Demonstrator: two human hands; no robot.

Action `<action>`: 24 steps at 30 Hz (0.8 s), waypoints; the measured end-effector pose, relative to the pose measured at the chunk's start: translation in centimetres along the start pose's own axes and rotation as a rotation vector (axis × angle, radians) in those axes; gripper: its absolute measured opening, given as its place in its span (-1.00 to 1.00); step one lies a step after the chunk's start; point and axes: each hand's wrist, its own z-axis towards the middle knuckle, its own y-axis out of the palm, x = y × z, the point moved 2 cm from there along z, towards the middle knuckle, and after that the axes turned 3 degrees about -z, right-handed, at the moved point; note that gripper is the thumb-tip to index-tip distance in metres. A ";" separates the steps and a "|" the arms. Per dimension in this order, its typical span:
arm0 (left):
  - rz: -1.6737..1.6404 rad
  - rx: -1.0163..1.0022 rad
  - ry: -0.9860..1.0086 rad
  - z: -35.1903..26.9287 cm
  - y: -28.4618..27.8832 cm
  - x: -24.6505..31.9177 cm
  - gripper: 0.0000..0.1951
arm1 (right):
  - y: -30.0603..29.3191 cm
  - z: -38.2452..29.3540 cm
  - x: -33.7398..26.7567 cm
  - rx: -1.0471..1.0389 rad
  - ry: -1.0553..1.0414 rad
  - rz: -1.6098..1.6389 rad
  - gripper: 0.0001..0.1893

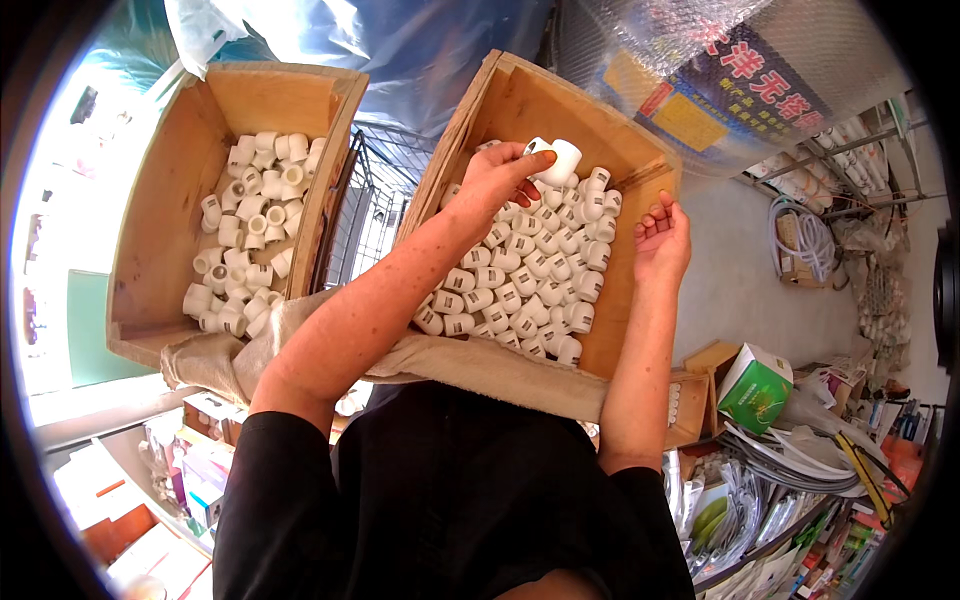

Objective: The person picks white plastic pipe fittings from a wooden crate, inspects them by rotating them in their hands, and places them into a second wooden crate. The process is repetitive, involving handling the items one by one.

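Observation:
Between the thumb and fingers of my left hand (501,174) is a white plastic pipe elbow (564,162), held over the far part of the right wooden box (555,96). Below it, many white pipe elbows (523,282) lie packed close together, several bearing small dark labels. My right hand (661,238) is at the box's right wall, fingers loosely curled with nothing in them. To the left stands a second wooden box (161,225), where white pipe fittings (253,225) lie in a loose heap.
A tan cloth (480,369) drapes over the boxes' near edges. Between the boxes stands a black wire rack (373,196). Bubble-wrapped goods (720,90) hang over the far right. A green-and-white carton (757,390) and coiled hoses (802,465) are at the lower right.

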 end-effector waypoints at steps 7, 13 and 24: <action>-0.022 0.008 -0.004 -0.1 0.1 -0.1 -0.72 | -0.1 0.0 0.0 0.017 0.005 -0.026 -0.73; -0.001 0.021 -0.009 -0.1 0.2 0.1 -0.69 | 0.0 0.0 0.0 -0.011 0.013 -0.043 -0.76; 0.003 0.012 -0.006 0.0 0.1 -0.1 -0.66 | -0.4 0.5 0.3 -0.005 0.014 -0.053 -0.74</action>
